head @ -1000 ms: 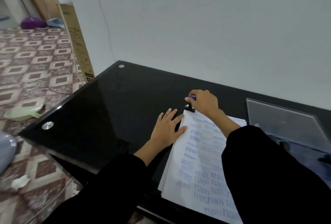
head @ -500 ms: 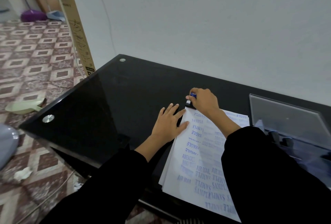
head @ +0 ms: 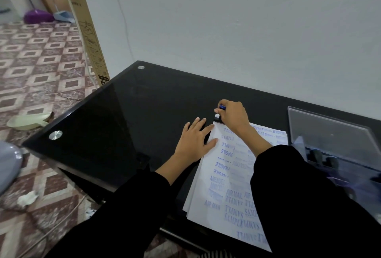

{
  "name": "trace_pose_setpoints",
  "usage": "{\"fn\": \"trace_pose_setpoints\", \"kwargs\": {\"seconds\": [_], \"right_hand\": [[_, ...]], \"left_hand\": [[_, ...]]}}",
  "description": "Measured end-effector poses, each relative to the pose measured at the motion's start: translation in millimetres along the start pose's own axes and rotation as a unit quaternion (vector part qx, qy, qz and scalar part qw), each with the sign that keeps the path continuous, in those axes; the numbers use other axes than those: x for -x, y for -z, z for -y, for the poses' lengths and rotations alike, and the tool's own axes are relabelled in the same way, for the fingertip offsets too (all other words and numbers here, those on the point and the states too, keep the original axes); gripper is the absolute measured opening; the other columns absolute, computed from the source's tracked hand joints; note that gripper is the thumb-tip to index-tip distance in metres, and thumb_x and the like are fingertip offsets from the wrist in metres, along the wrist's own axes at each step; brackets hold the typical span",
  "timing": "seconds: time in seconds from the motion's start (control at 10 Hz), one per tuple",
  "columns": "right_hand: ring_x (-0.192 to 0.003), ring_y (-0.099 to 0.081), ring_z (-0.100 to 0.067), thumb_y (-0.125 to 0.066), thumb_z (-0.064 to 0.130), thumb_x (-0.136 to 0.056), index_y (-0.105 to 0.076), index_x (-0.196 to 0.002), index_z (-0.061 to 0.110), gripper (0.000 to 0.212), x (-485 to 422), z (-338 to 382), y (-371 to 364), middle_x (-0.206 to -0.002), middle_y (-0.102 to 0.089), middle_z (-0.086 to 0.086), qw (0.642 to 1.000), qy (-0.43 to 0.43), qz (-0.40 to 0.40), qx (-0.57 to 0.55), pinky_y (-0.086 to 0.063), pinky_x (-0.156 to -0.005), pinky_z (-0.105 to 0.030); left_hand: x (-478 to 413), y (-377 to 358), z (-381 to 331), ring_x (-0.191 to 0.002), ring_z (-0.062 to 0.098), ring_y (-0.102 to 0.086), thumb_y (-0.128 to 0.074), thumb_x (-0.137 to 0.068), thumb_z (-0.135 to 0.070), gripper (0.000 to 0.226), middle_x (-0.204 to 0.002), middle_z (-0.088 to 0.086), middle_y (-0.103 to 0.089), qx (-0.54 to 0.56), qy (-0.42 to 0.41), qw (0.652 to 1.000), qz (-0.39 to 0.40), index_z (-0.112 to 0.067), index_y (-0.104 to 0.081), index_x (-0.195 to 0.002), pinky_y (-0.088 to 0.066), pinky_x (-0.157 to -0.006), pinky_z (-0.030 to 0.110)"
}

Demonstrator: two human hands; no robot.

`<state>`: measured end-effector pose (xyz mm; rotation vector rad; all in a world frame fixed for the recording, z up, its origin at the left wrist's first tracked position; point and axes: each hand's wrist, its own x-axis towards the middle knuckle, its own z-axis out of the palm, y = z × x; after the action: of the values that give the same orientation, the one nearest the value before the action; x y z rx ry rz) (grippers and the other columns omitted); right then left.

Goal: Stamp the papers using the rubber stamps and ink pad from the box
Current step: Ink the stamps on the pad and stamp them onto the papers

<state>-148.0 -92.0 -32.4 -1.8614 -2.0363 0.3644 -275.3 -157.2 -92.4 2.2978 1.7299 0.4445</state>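
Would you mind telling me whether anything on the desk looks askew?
The paper stack is slightly fanned, lower sheets peeking out along its left edge. The stamp in the right hand sits at the sheet's far corner, maybe partly off it.

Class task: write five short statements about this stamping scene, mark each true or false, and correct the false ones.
1. The right hand grips a stamp at the far corner of the papers. True.
2. The left hand lies flat at the papers' left edge. True.
3. The papers are blank. False: blue prints such as SAMPLE and AIR MAIL cover them.
4. The clear box stands left of the papers. False: it stands to their right.
5. The table is white. False: it is glossy black.
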Motion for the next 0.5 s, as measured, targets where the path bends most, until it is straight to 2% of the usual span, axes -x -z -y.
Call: {"fn": "trace_pose_setpoints", "kwargs": {"seconds": [0.1,0.2,0.5], "right_hand": [[-0.089,-0.063,-0.024,-0.055,0.025,-0.093,-0.06,-0.108,0.008,0.023,-1.6,1.2,-0.4,-0.102,-0.067,-0.015,1.0,-0.007,-0.004,-0.012,-0.047,-0.076,-0.027],[-0.083,-0.061,-0.022,-0.055,0.023,-0.093,-0.06,-0.106,0.007,0.022,2.2,2.0,-1.9,-0.1,-0.067,-0.015,1.0,0.0,-0.014,-0.013,-0.045,-0.071,-0.025],[-0.089,-0.063,-0.024,-0.055,0.024,-0.093,-0.057,-0.107,0.008,0.021,8.7,1.8,0.0,-0.1,-0.066,-0.014,1.0,-0.001,-0.004,-0.013,-0.05,-0.078,-0.03]], "left_hand": [[-0.5,-0.2,0.6,-0.147,0.019,-0.008,-0.035,-0.096,-0.047,0.055,-0.157,0.004,-0.02,0.003,-0.001,1.0,-0.002,-0.024,-0.031,-0.145,-0.003,-0.118,0.039],[-0.1,-1.4,1.1,-0.147,0.019,-0.008,-0.035,-0.096,-0.047,0.055,-0.156,0.003,-0.02,0.003,-0.001,1.0,-0.001,-0.024,-0.03,-0.145,-0.003,-0.118,0.039],[1.2,-0.5,0.2,-0.147,0.018,-0.009,-0.036,-0.096,-0.048,0.055,-0.156,0.002,-0.02,0.001,0.001,1.0,-0.002,-0.025,-0.03,-0.145,-0.004,-0.118,0.038]]}}
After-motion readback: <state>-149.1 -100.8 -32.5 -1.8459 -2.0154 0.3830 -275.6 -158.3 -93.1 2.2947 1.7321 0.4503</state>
